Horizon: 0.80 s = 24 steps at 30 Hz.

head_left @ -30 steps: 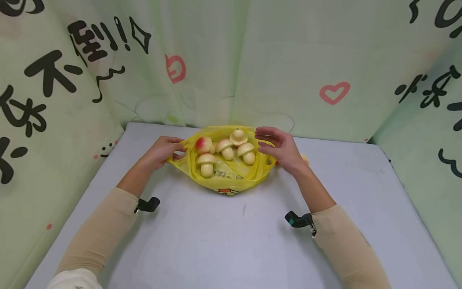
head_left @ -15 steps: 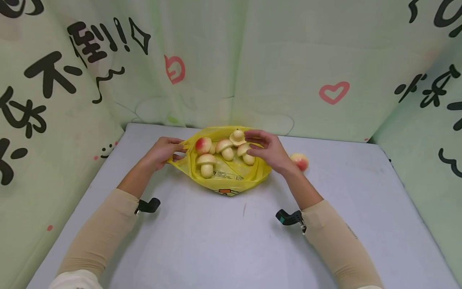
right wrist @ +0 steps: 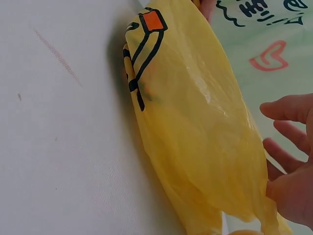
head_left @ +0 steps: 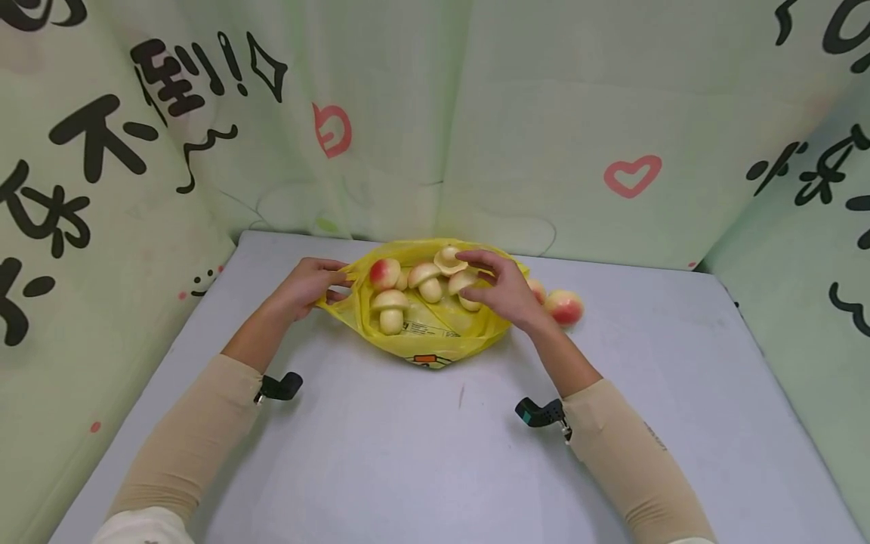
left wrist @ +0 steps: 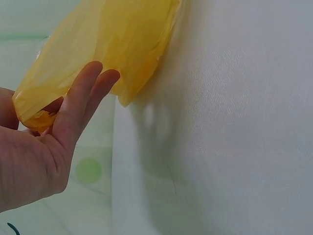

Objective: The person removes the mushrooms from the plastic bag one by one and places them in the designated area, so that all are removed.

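Note:
A yellow plastic bag [head_left: 435,349] lies with its mouth spread wide on the table. My left hand [head_left: 307,289] grips its left handle; in the left wrist view the thin plastic [left wrist: 41,120] runs between thumb and fingers. Several cream mushrooms [head_left: 390,311] are in the bag, along with a red-tinged peach [head_left: 384,273]. Over the bag's right side is my right hand [head_left: 508,293], its fingers apart and loosely bent, overlapping the rightmost mushroom [head_left: 462,282]. Seen from the right wrist, that hand [right wrist: 296,171] has nothing between thumb and fingers beside the bag's rim.
Two more peaches lie right of the bag, one [head_left: 564,307] in full view and one [head_left: 537,290] partly behind my right hand. Pale green printed curtains [head_left: 530,113] enclose the white table [head_left: 408,446] at the back and both sides.
My right hand has moved left from the bag's right rim to over the mushrooms, bringing the peaches at the right into view. The left hand and the bag's left side have stayed in place.

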### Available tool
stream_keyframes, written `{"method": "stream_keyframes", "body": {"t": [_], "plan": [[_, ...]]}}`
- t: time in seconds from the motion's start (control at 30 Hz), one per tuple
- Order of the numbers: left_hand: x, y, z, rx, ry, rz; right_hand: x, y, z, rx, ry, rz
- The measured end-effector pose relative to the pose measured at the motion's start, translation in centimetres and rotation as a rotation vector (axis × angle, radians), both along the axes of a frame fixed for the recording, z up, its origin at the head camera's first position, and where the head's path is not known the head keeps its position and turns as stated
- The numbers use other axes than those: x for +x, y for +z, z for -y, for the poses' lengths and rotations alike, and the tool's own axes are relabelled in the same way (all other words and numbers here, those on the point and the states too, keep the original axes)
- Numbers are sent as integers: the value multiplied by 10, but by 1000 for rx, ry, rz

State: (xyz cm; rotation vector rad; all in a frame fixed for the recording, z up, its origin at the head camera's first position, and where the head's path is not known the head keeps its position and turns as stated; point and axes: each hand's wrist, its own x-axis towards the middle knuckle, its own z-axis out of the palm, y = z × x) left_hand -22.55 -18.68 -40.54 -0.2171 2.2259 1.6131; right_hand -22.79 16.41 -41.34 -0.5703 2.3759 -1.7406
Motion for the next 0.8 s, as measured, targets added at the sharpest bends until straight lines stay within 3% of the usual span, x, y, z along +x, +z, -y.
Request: {"method": "stream_keyframes", "body": {"t": [0.43,0.8], "plan": [[1,-1,1,14,-3,-4,1,-6,0,181,-65,-9],[0,-2,1,11,11,3,-3,-14,-2,217,-34,32]]}}
